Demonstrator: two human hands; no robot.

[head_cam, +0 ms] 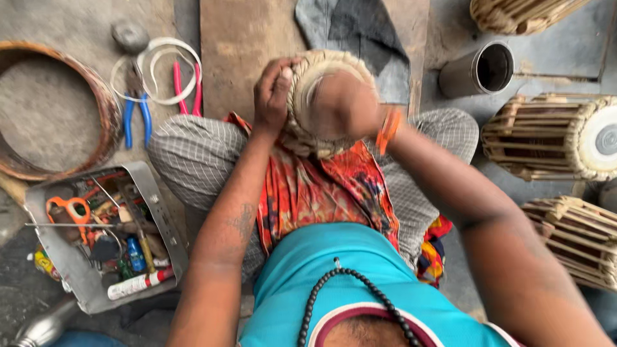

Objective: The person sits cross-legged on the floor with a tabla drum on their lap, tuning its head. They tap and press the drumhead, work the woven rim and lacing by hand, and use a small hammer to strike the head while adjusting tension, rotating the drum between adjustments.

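A small hand drum [307, 103] with a braided straw-coloured rim rests on my lap, over an orange patterned cloth [324, 186]. My left hand [273, 90] grips the drum's left rim, fingers curled over the braid. My right hand [344, 103] lies blurred over the drum's top face and hides most of it; whether it holds something I cannot tell. An orange band [389, 128] circles my right wrist.
A metal tray of tools [83, 273] with orange scissors sits at the lower left. Blue pliers [136, 115], pink pliers [186, 87] and white rings lie beside a round wooden hoop [106, 106]. A metal cylinder [479, 71] and laced drums [546, 138] stand at the right.
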